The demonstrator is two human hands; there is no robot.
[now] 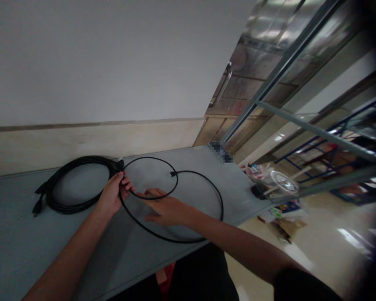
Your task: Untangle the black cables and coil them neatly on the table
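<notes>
A thin black cable (221, 200) runs from my left hand in two loose loops over the grey tabletop. My left hand (113, 193) is closed around the gathered cable at the left of these loops, with a dark plug (120, 164) just above the fingers. The cable's loose end carries a small connector (173, 174), lying at the right of the smaller loop. My right hand (166, 207) is inside the larger loop, fingers stretched out and thumb apart. The lower side of the smaller loop crosses its fingers; whether they touch it, I cannot tell.
A thick coil of black cable (70, 208) with plugs at its left lies beside my left hand. The grey table (194, 161) meets a wall behind. A metal post (269, 79) rises at its right end. Bags (283, 209) and a fan-like round object (283, 182) are beyond the right edge.
</notes>
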